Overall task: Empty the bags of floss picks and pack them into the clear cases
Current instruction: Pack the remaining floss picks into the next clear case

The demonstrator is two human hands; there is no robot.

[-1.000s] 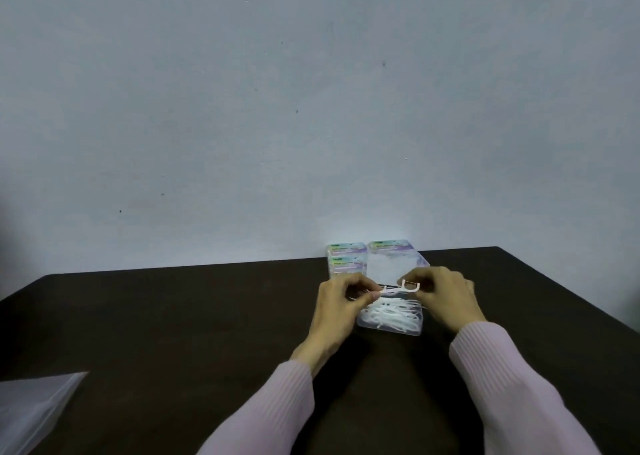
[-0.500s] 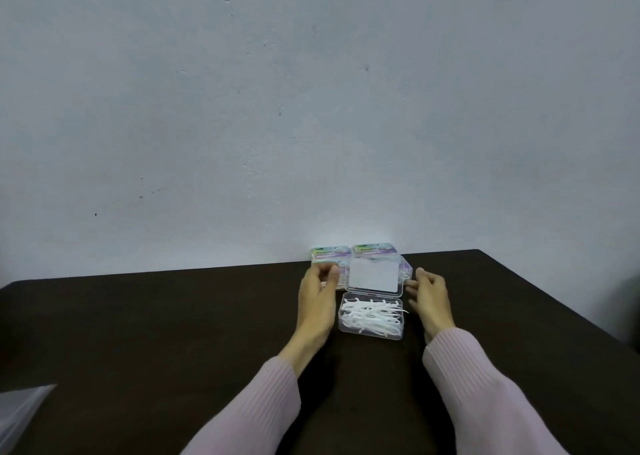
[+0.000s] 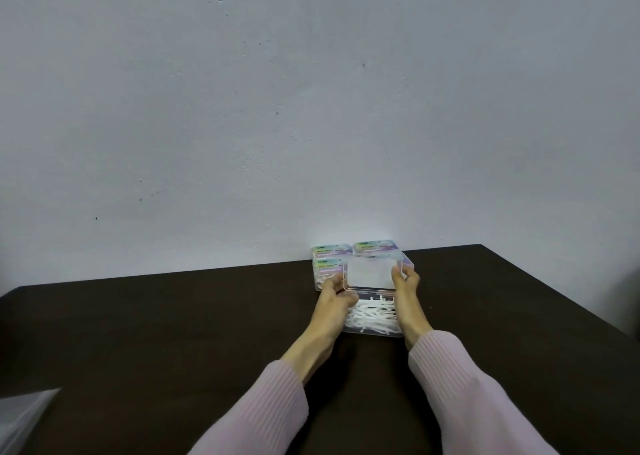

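- Two hands are working at the far middle of the table, one on each side of a single open clear case (image 3: 374, 331).
- The left hand (image 3: 334, 304) is gripping the left edge of the hinged lid (image 3: 370, 273), with its fingers curling round the lid's lower left corner.
- The right hand (image 3: 407, 290) is pinching the lid's right edge, thumb on the near face and fingers wrapping behind.
- Between the two hands the lid is standing up, tilted, with a white label filling most of it.
- Just below the lid and between the wrists, the case's tray is sitting on the table, holding a heap of white floss picks (image 3: 372, 317); they are too tangled to count.
- Directly beyond the hands, against the wall, closed cases with colourful labels (image 3: 375, 246) are sitting side by side: three labels are showing, two at the back and one in front on the left. Whether a fourth is hiding behind the lid, I cannot tell.
- Two pale pink ribbed sleeves (image 3: 460, 382) are running back from the wrists toward the near edge.
- Far off to the left of the left hand, at the near corner of the dark table (image 3: 156, 333), one clear plastic bag (image 3: 20, 420) is lying flat, partly out of view.
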